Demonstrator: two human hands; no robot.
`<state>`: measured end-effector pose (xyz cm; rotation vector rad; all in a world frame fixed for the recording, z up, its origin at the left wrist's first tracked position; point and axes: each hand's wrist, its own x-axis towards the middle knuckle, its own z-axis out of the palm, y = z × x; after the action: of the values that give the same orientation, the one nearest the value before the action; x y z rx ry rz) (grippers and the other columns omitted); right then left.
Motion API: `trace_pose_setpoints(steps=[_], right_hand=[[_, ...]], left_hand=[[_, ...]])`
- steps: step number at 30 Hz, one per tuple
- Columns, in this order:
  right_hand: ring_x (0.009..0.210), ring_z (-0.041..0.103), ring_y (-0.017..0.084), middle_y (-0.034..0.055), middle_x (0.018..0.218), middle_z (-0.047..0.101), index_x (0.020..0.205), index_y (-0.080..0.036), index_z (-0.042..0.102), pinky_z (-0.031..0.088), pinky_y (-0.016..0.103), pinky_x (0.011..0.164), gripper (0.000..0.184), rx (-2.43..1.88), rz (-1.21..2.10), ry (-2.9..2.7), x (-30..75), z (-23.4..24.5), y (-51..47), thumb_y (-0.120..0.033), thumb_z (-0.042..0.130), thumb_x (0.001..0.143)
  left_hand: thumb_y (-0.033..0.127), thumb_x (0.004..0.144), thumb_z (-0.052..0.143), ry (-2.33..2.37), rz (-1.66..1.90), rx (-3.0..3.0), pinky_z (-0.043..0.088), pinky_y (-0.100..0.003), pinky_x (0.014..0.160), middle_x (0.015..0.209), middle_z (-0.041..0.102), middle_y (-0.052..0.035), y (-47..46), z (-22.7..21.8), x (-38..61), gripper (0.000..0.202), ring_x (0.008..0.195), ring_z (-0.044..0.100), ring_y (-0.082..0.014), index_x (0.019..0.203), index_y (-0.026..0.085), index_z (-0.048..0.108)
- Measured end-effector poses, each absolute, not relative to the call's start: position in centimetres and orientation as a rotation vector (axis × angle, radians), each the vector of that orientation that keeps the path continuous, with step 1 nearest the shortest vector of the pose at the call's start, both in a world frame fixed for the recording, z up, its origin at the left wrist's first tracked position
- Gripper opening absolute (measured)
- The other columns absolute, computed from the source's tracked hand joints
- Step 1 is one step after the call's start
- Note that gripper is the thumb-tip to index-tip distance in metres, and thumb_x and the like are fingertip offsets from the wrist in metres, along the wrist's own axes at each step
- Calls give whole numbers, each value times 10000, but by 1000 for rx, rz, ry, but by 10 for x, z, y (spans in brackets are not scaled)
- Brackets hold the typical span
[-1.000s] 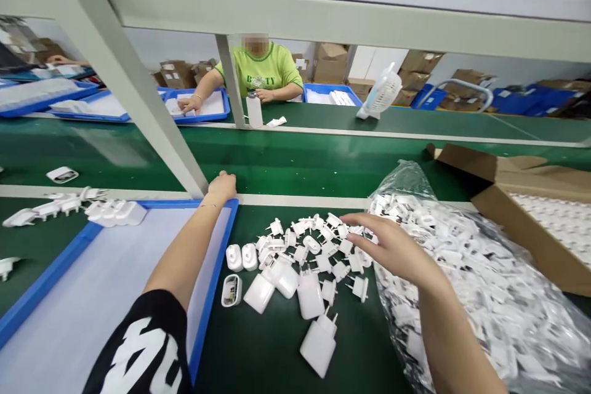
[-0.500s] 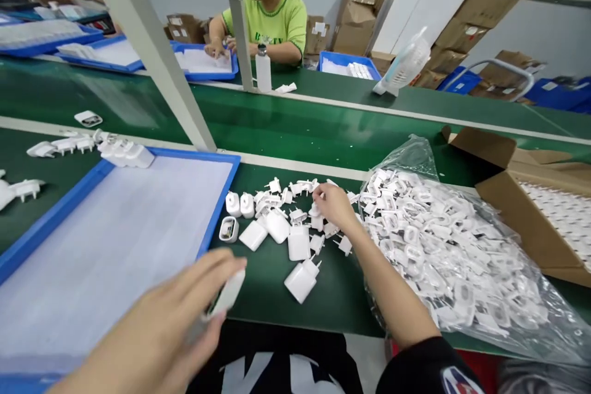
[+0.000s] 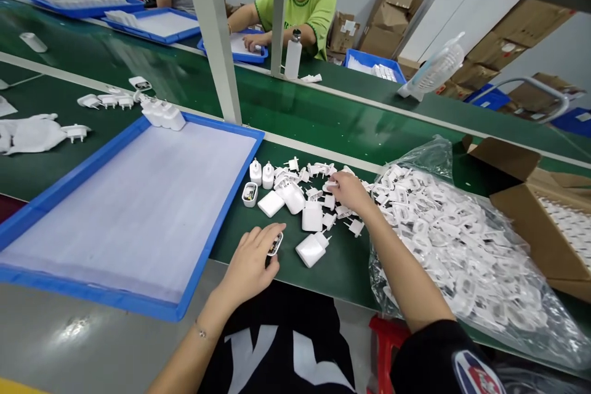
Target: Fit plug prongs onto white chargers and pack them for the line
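Note:
My left hand [image 3: 252,261] is closed round a white charger housing [image 3: 276,244], its open end turned to the right with dark circuit parts showing inside. Over the loose pile, the fingers of my right hand [image 3: 351,192] pinch a small white plug cap [image 3: 330,185]. Between the hands lie several white chargers and pin caps on the green table. One whole charger [image 3: 313,250] with its pins pointing right is nearest the table edge. Left of the pile stands an open charger housing [image 3: 250,194] with its insides visible, beside two upright ones.
A blue-rimmed tray [image 3: 182,305] lined with white sheet lies left, some chargers at its far corner. To the right are a clear bag [image 3: 438,157] of white caps and a cardboard box [image 3: 517,215]. A metal post [image 3: 215,43] rises behind the tray. A co-worker in green [image 3: 318,6] sits opposite.
My left hand has moved right and away from me, off the tray side, with the charger housing still in it. My right hand now has a plug cap at its fingertips. The view has shifted left.

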<state>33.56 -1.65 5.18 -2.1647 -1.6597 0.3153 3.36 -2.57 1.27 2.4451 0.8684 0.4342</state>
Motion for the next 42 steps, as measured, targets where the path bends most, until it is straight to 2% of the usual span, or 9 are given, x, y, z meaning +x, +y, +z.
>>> trace_pose_setpoints(steps=[3, 6, 9, 12, 14, 18, 20, 28, 42], right_hand=[[804, 602, 214, 76, 836, 632, 897, -153, 571, 453, 338, 753, 184, -2145, 336, -1459, 325, 62, -27, -325, 509, 876], [665, 619, 169, 4, 698, 602, 830, -195, 515, 499, 299, 669, 310, -1810, 837, -1072, 306, 72, -44, -502, 561, 839], [649, 621, 132, 1, 759, 638, 793, -201, 514, 520, 266, 676, 376, -1433, 1249, -734, 289, 74, -59, -497, 729, 709], [691, 629, 128, 3, 802, 654, 830, -201, 554, 526, 262, 714, 357, -1335, 1365, -647, 275, 72, -67, -435, 777, 677], [739, 632, 143, 11, 848, 656, 850, -201, 591, 524, 282, 742, 304, -1380, 1332, -765, 264, 73, -69, -405, 761, 702], [961, 600, 190, 44, 1041, 645, 913, -208, 661, 480, 315, 834, 105, -1497, 1010, -1455, 232, 74, -69, -268, 654, 827], [1026, 577, 195, 38, 1054, 651, 959, -217, 664, 451, 326, 888, 113, -1485, 875, -1755, 216, 72, -68, -199, 596, 872], [925, 612, 165, 30, 1052, 643, 1027, -205, 625, 482, 281, 807, 166, -1564, 745, -2013, 201, 66, -67, -145, 518, 915], [891, 607, 171, 38, 1053, 629, 1056, -197, 604, 481, 273, 725, 184, -1701, 656, -2112, 195, 74, -75, -137, 495, 920]], left_hand=[[361, 825, 583, 963, 503, 2384, 399, -429, 900, 1319, 493, -114, -29, 11, 27, 645, 1149, 492, -315, 1384, 249, 283], [391, 821, 608, 1008, 473, 2318, 374, -442, 920, 1281, 519, -102, -34, 9, 26, 689, 1129, 506, -303, 1391, 260, 244], [359, 840, 598, 1055, 529, 2274, 357, -452, 924, 1202, 575, -91, -35, 4, 28, 618, 1070, 534, -282, 1353, 242, 273], [259, 880, 529, 989, 598, 2263, 348, -446, 935, 1174, 611, -71, -33, -2, 26, 470, 1084, 532, -265, 1299, 241, 316], [208, 884, 503, 920, 598, 2226, 350, -426, 957, 1223, 593, -63, -31, -3, 22, 490, 1130, 514, -249, 1326, 251, 294], [256, 893, 531, 937, 633, 2096, 376, -381, 968, 1187, 611, -42, -31, -4, 14, 538, 1169, 499, -230, 1363, 268, 272], [268, 907, 517, 948, 652, 2077, 377, -383, 972, 1151, 632, -30, -32, -5, 13, 541, 1165, 506, -227, 1380, 279, 255], [270, 916, 510, 943, 658, 2094, 366, -404, 967, 1161, 629, -33, -35, -6, 15, 577, 1144, 515, -241, 1412, 281, 216], [228, 929, 473, 928, 618, 2108, 358, -390, 920, 1161, 618, -31, -36, -2, 15, 530, 1045, 512, -226, 1401, 265, 233]])
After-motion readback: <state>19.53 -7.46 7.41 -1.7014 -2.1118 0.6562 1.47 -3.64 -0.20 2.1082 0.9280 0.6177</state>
